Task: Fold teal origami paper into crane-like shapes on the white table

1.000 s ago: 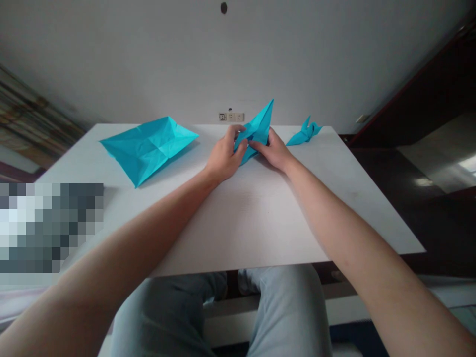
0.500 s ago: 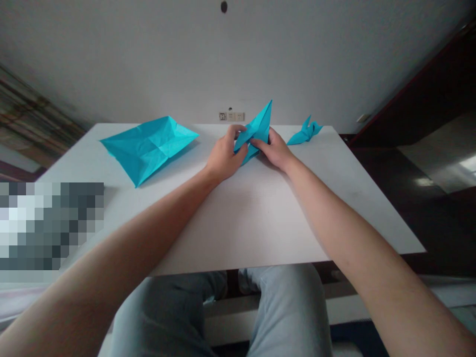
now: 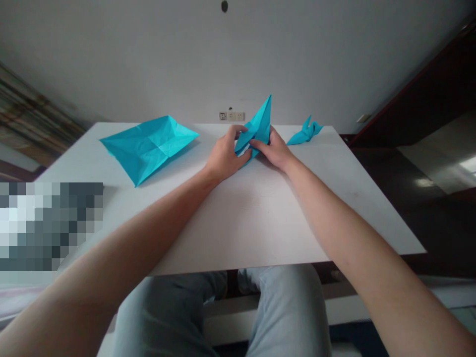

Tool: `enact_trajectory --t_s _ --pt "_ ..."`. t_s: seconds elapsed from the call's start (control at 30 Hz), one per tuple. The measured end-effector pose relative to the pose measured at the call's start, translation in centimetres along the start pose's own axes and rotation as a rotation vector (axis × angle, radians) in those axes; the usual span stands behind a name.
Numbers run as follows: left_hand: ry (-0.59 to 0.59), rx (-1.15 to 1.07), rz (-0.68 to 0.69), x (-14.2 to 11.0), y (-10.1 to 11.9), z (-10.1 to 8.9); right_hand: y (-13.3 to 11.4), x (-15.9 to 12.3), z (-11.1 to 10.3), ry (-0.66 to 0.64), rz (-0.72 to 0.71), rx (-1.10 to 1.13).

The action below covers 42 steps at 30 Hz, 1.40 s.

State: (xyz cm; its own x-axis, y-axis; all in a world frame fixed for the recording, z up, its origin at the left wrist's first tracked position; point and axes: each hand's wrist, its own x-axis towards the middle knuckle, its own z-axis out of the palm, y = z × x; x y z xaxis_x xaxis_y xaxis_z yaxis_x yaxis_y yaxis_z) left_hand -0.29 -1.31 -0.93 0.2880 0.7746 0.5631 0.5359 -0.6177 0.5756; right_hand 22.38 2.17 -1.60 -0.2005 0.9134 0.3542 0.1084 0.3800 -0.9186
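Observation:
A piece of folded blue origami paper (image 3: 263, 121) is held between both hands over the back middle of the white table, one long point standing up. My left hand (image 3: 225, 154) is closed on its left edge, fingers behind and thumb below. On the right side, my right hand (image 3: 275, 150) grips it with the thumb pressed on the near face and the fingers hidden behind. A creased blue sheet (image 3: 148, 148), partly opened out, lies to the left. Beyond my right hand rests a smaller folded blue paper figure (image 3: 307, 133) with pointed ends.
The white table (image 3: 238, 223) reaches to the wall, where sockets (image 3: 231, 116) sit just above its back edge. My legs (image 3: 286, 307) are under the front edge. A pixelated patch hides the left side.
The folded paper's upright point has risen slightly, and its lower flaps have shifted between my fingers. My left thumb has moved a little to the right and down.

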Motion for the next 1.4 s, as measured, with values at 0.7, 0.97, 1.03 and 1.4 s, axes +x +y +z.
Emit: enact_trajectory --t_s 0.7,0.97,1.03,1.4 --pt "-0.008 0.022 -0.007 0.0 0.2 -0.1 -0.1 0.0 0.1 -0.018 -0.005 -0.016" --pt "-0.005 0.002 0.004 0.0 0.0 0.0 -0.1 0.1 0.0 -0.032 -0.021 -0.059" --pt "-0.010 0.013 0.002 0.0 0.2 -0.1 -0.2 0.0 0.0 -0.036 -0.026 -0.062" --pt "-0.021 -0.009 -0.024 -0.2 0.9 -0.3 -1.3 -0.4 0.1 -0.041 0.025 -0.073"
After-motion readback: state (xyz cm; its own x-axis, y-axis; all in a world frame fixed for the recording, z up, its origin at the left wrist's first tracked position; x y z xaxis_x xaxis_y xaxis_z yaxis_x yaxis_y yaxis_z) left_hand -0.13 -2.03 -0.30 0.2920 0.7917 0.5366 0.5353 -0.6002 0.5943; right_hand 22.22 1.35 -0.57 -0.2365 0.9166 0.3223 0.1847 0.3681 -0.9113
